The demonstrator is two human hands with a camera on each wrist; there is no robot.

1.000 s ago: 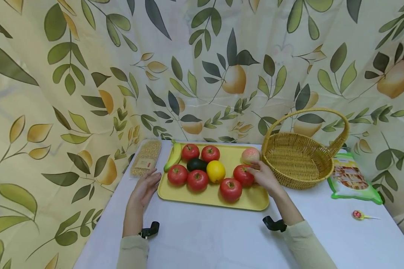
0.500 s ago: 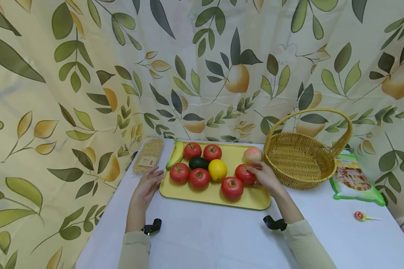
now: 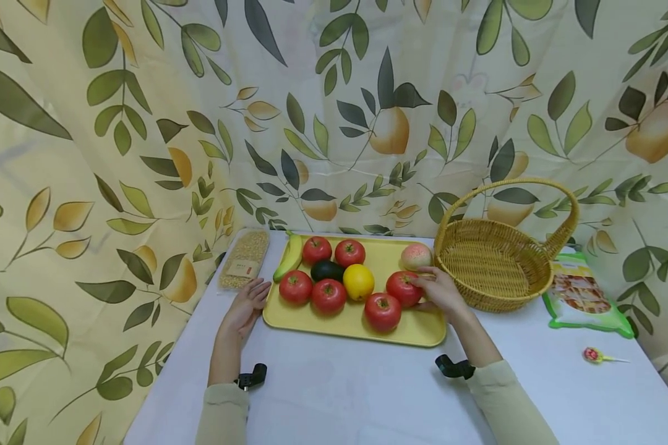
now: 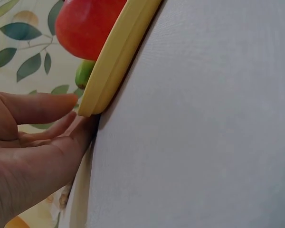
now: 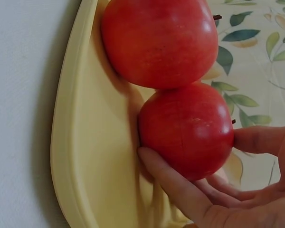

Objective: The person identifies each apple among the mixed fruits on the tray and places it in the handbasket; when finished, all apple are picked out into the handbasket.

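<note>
Right hand (image 3: 444, 292) grips red apple (image 5: 186, 130), glossy, faintly streaked, short dark stem, right side of yellow tray (image 3: 312, 324), touching second apple (image 5: 161, 42). Left hand (image 3: 246, 307) relaxed at tray's left edge. Pale label (image 3: 243, 268) on grain pack (image 3: 250, 245): writing too small to read. Green-edged bag (image 3: 581, 290): printed food picture.

The bare left forearm (image 3: 224, 358) and bare right forearm (image 3: 480, 341) reach forward, well apart, from pale beige-green cloth sleeves (image 3: 224, 414). The bare left hand (image 3: 247, 307) sits with its palm turned inward, its fingers (image 4: 42, 107) stretched nearly straight. The bare right hand (image 3: 441, 292) angles inward in a grip, its thumb (image 5: 168, 178) set opposite its curled index finger (image 5: 260, 139), with other fingers bent between them.
</note>
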